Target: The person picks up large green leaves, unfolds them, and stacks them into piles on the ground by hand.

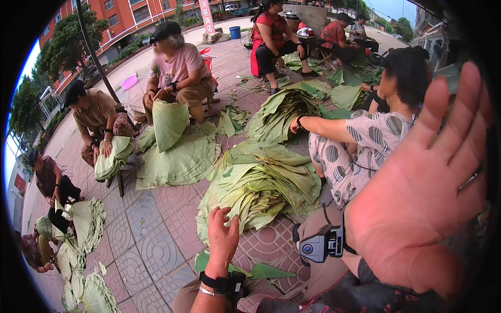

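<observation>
My left hand [223, 234] is held over the paving at the lower middle, its fingers slightly bent and nothing in them. A black strap and a silver bangle circle that wrist. Just beyond it lies a large heap of flattened green lotus leaves [258, 180], browned along some folds. My right hand [415, 191] is raised close to the camera on the right, palm showing and fingers apart, empty. A small camera [315, 248] is strapped at its wrist. Cut leaf pieces [270, 270] lie on the paving near my knees.
A person in a patterned shirt [364, 137] sits close at the right, one hand on a second leaf pile [274, 113]. Several people sit with leaves at the left and back. A fanned leaf stack [180, 160] lies at left centre, beside a wooden stool [121, 184].
</observation>
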Motion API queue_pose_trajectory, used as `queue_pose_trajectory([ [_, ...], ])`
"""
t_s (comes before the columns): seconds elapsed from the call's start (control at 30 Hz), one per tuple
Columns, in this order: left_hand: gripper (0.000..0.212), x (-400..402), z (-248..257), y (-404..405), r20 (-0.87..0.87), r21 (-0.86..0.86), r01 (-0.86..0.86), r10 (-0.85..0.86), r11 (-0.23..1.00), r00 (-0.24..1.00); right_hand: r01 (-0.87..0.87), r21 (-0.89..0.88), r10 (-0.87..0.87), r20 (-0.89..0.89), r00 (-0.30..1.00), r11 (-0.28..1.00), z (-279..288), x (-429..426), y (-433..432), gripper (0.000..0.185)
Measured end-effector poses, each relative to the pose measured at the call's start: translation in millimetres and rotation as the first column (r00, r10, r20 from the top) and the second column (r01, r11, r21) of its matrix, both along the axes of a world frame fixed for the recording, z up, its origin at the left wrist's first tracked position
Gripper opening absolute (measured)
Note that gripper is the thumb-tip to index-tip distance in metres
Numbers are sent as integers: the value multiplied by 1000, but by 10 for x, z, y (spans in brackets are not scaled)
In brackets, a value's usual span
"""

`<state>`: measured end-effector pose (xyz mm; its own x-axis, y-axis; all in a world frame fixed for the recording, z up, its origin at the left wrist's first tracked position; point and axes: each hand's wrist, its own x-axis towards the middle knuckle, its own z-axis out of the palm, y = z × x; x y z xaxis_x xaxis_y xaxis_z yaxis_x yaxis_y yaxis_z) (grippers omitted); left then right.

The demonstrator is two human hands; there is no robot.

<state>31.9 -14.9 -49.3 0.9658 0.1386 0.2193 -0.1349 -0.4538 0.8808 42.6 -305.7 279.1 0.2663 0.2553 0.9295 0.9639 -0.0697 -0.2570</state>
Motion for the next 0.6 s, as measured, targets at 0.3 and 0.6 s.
queue_pose_trajectory([
  [0.3, 52, 474, -740, 665, -136, -320, -84, 42, 944, 990, -124, -151, 31, -505, 863, 981, -1916, 442, 1287, 52],
  [0.6, 83, 378, -809, 742, -171, -862, -75, -148, 501, 974, -137, -402, -117, -546, 830, 905, -3875, 539, 1899, 54],
])
